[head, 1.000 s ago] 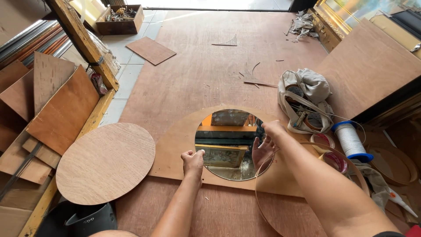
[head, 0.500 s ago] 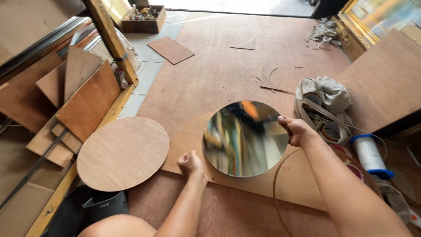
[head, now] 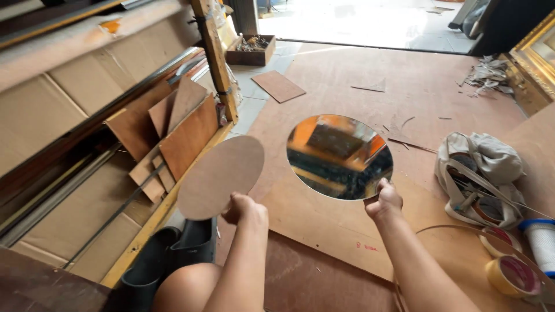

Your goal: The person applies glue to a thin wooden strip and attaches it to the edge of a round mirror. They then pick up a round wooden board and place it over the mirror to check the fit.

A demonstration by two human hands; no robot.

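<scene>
The round mirror is tilting up off the plywood floor, the right hand pinching its lower rim. The left hand is gripping the round wooden disc, lifted just beside, keeping both faces clear.

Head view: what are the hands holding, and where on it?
Left hand grips round wooden disc at its lower edge; right hand grips round mirror at its lower-right rim.

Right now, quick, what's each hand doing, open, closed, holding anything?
Left hand: closed on the round wooden disc.
Right hand: closed on the round mirror.
</scene>
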